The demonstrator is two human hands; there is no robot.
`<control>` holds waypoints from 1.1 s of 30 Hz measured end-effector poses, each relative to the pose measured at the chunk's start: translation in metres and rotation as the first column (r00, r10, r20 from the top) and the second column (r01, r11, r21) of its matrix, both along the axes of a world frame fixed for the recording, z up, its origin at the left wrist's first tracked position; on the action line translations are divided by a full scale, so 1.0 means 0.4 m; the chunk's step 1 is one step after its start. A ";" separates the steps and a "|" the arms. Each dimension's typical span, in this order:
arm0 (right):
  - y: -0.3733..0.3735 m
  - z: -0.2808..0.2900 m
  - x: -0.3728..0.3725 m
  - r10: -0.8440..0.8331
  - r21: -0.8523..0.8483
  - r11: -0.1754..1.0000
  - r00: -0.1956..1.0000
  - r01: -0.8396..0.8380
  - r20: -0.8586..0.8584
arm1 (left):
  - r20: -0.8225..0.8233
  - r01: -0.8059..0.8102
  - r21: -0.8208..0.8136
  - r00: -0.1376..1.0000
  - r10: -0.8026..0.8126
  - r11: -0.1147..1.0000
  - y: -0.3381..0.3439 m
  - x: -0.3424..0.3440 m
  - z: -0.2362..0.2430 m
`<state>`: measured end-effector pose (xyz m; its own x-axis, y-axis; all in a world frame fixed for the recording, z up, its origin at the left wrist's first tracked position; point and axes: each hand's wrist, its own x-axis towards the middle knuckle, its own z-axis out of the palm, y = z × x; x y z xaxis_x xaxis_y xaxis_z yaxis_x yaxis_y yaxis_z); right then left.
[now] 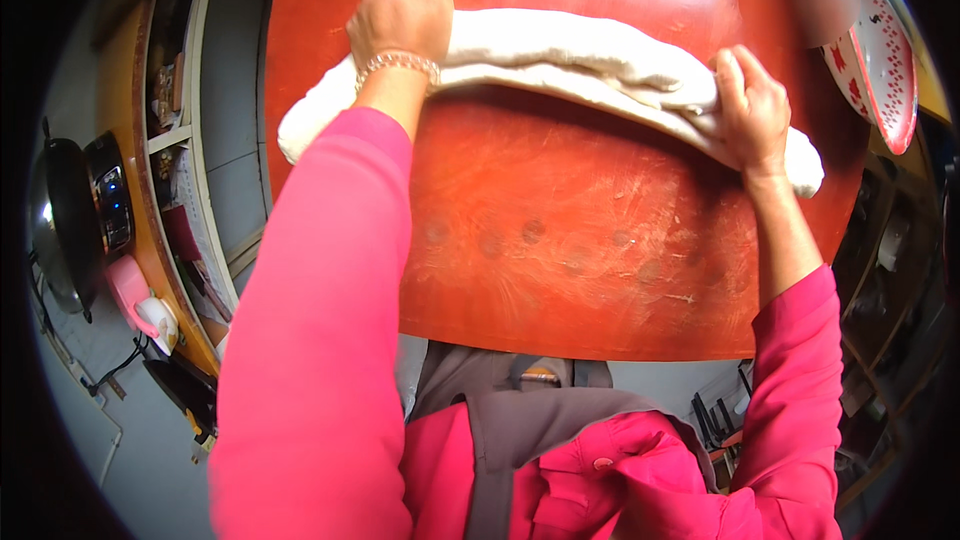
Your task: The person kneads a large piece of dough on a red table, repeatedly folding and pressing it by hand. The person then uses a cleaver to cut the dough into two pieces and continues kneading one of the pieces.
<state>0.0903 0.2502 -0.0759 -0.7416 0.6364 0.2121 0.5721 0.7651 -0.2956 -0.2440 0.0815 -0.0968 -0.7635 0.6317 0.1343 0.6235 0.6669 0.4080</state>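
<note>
A long, thick white roll of dough (570, 40) lies across the red tabletop, bowed away from me, with a seam or fold along its near side. My left hand (404, 15), with a bracelet at the wrist, is closed in a fist on the roll left of its middle. Toward the right end my right hand (752, 110) grips the dough, with the thumb side up. Both ends of the roll stick out beyond my hands, and its left end passes behind my left forearm.
The red table (560, 270) has worn, pale streaks. At the far right stands a white enamel basin (880, 70) with a red pattern. On the left are a shelf unit (170, 140), a wok (65, 225), a cooker with lit lights (110, 190) and a pink container (127, 285).
</note>
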 end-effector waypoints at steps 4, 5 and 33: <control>0.082 0.008 -0.044 -0.169 -0.304 0.934 0.981 0.190 0.093 | 0.018 0.040 -0.094 0.999 -0.039 0.995 0.025 -0.023 0.016; 0.075 0.023 -0.058 -0.230 -0.442 0.858 0.966 0.260 0.123 | -0.019 0.072 -0.086 0.997 -0.074 0.994 0.021 -0.018 0.020; -0.235 -0.098 0.646 -0.730 0.200 0.683 0.656 0.702 0.193 | 0.584 0.320 -0.247 0.803 -0.123 0.915 -0.545 0.033 0.221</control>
